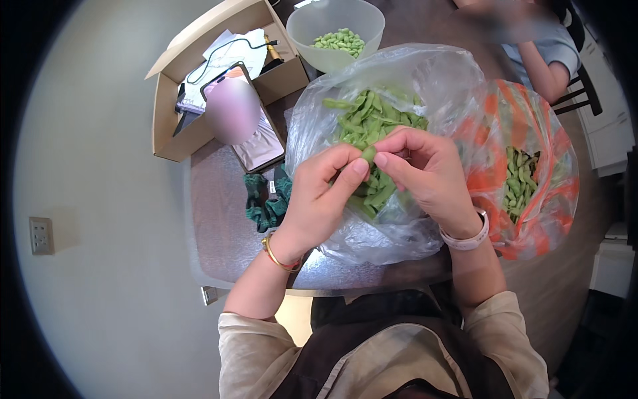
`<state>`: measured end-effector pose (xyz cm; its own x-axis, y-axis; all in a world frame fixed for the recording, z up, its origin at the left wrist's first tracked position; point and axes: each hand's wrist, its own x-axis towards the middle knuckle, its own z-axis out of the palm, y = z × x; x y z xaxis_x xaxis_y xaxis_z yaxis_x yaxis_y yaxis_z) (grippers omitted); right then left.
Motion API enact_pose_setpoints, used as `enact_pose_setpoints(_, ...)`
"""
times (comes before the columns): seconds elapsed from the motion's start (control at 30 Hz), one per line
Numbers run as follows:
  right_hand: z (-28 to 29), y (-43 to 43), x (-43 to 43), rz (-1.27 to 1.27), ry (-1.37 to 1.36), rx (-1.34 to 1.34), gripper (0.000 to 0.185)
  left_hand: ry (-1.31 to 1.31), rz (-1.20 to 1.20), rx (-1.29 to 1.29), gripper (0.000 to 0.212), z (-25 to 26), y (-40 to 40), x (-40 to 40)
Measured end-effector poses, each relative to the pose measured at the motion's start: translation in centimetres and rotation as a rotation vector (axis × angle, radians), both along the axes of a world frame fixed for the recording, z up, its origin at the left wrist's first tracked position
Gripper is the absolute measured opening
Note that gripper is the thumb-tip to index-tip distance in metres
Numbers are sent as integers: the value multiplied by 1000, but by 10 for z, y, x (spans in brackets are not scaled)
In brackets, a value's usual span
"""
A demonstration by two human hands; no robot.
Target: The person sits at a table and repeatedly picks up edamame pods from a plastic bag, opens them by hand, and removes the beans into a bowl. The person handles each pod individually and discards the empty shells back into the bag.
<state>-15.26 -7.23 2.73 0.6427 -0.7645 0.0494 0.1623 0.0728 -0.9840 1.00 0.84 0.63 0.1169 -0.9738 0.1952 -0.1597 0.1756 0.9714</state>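
Note:
Between the fingertips of both hands is a green soybean pod [369, 153]. My left hand [324, 187] pinches its left side, and my right hand [423, 167] pinches the right side. Below them a clear plastic bag [403, 247] lies spread on the table, with a heap of green pods [371, 117] in it. Beyond the bag stands a translucent bowl [311, 22] with shelled green beans [344, 41] at its bottom. On the right, an orange-striped plastic bag [553, 209] holds more pods or empty shells [521, 184]; which, I cannot tell.
An open cardboard box [172, 142] with papers and a cable stands at the far left. A smartphone [264, 144] leans against it. A dark green scrunchie [259, 204] lies near my left wrist. Another person [541, 65] sits at the upper right.

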Motion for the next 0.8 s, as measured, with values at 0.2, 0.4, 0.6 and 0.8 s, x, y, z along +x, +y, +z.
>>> enact_pose_setpoints(0.2,-5,-7,-6,103,-82,128,7,300,-148,201,25,9,1,3)
enact_pose_setpoints(0.4,-12,-7,0,144,-147,234,5,583,-295,317,26,13,-1,9)
enact_pose_setpoints(0.6,-19,-3,2,79,-154,298,4,681,-331,379,25,14,-2,8)
enact_pose_setpoints(0.8,-25,-2,4,65,-209,431,5,761,-346,397,24,9,-2,7)
